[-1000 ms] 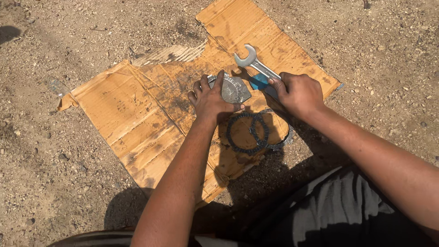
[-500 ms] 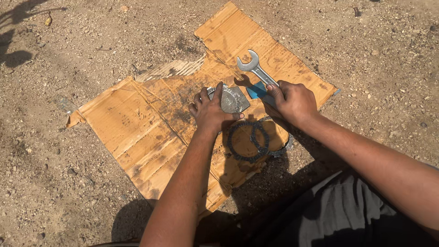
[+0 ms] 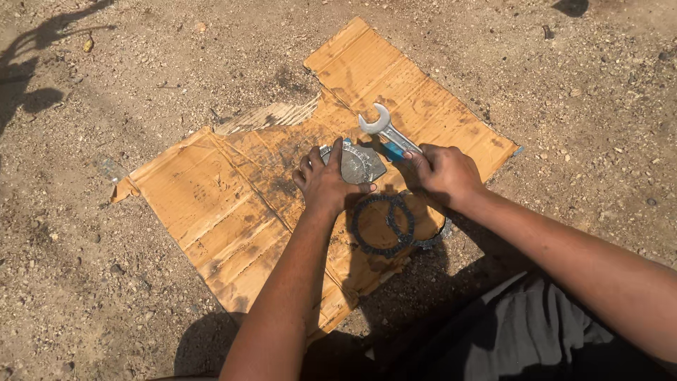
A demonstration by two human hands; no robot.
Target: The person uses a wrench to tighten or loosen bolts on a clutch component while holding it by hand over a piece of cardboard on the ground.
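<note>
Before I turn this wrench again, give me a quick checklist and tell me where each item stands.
1. Left hand steadying the grey metal part: ok, fingers rest across it.
2. Right hand gripping the wrench: ok, closed round the blue handle.
3. Wrench jaw seated on a fastener: not ok, the open end points away, free above the cardboard.
4. Toothed rings out of the way: ok, lying on the near side of the part.
5. Part sitting flat: cannot tell, the hand hides it.
</note>
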